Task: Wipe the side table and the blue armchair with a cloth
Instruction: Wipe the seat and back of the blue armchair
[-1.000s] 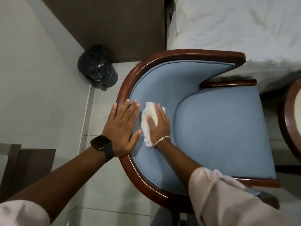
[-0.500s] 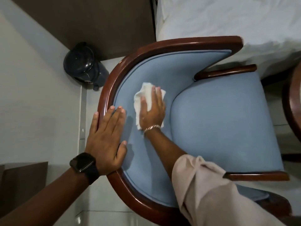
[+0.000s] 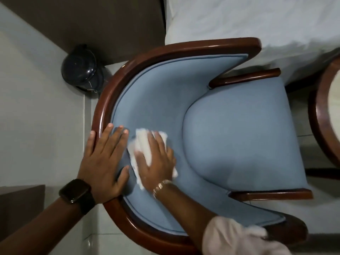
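Pale floor tiles (image 3: 46, 126) underlie the blue armchair (image 3: 239, 135). We note our left hand (image 3: 104, 162) flat and empty on its wooden rim, right hand (image 3: 156, 162) pressing a crumpled white cloth (image 3: 142, 142) against the padded backrest.

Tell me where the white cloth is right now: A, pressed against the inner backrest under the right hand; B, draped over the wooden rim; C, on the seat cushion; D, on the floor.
A: the right hand presses the white cloth flat against the blue padded backrest.
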